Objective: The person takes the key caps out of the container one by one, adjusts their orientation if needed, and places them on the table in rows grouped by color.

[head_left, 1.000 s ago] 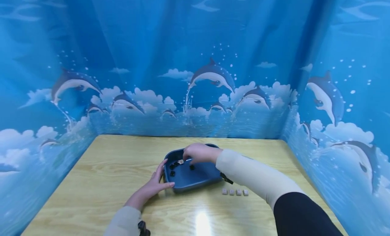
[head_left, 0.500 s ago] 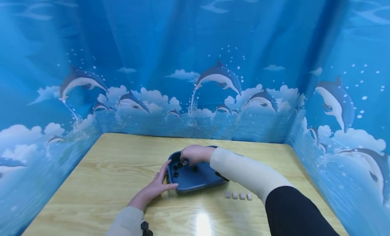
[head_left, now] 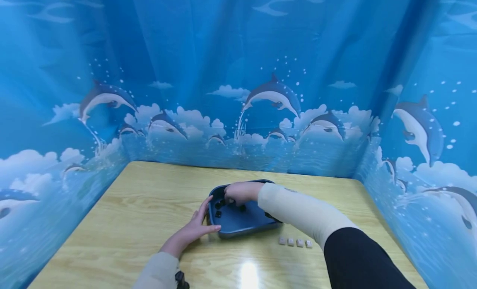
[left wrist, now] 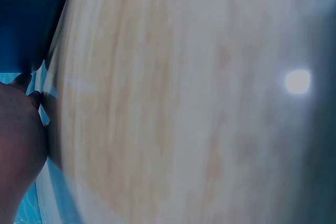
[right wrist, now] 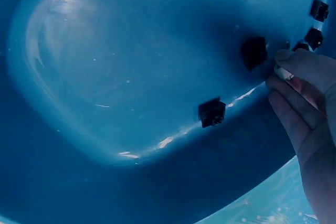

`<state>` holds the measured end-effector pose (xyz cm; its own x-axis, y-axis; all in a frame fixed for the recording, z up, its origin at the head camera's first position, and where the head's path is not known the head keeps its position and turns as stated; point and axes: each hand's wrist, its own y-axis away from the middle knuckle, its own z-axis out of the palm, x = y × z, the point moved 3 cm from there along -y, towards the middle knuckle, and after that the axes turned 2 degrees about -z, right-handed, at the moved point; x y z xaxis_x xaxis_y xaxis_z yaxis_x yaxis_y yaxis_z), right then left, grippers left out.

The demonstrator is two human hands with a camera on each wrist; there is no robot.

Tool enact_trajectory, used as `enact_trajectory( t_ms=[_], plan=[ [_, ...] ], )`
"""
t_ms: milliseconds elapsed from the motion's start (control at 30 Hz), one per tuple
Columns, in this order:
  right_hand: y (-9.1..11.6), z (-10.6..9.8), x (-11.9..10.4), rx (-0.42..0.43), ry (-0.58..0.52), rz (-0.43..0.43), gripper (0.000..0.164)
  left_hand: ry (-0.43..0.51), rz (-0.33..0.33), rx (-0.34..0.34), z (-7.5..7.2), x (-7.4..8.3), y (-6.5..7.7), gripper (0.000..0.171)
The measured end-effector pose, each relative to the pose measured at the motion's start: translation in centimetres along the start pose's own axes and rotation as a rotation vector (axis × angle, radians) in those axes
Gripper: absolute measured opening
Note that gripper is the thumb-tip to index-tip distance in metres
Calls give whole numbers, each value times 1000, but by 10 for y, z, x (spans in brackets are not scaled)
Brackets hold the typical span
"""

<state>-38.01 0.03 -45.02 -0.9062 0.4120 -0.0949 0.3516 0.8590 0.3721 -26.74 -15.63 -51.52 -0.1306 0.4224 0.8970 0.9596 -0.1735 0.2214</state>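
Observation:
A dark blue tray (head_left: 242, 231) stands on the wooden table. My left hand (head_left: 191, 231) spans its near left corner, with fingers along the left rim and the thumb at the front wall. In the left wrist view, part of that hand (left wrist: 21, 140) shows beside the tray (left wrist: 31, 19). My right hand (head_left: 241, 192) reaches down inside the tray. In the right wrist view, the right hand (right wrist: 312, 93) pinches a small pale keycap (right wrist: 284, 72) between thumb and fingers, which partly hide it. Several small black square pieces (right wrist: 212, 112), like key switches, lie around the fingers.
Several pale keycaps (head_left: 290, 242) stand in a row on the table (head_left: 156, 198), in front of the tray and to its right. A blue dolphin-print curtain (head_left: 201, 73) encloses the table at the back and sides.
The pale keycap lay visible beside the right fingers earlier; now the right hand covers it and pinches it. The left hand stays at the tray's corner. The whole view has shifted slightly.

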Motion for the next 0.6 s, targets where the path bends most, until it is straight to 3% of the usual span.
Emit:
enact_trajectory(
  t_ms=[233, 600],
  plan=[
    [7, -2, -2, -13, -37, 21, 27, 13, -23, -8, 2, 2, 0, 105],
    [18, -4, 5, 71, -246, 12, 27, -1, -25, -6, 0, 1, 0, 106]
  ],
)
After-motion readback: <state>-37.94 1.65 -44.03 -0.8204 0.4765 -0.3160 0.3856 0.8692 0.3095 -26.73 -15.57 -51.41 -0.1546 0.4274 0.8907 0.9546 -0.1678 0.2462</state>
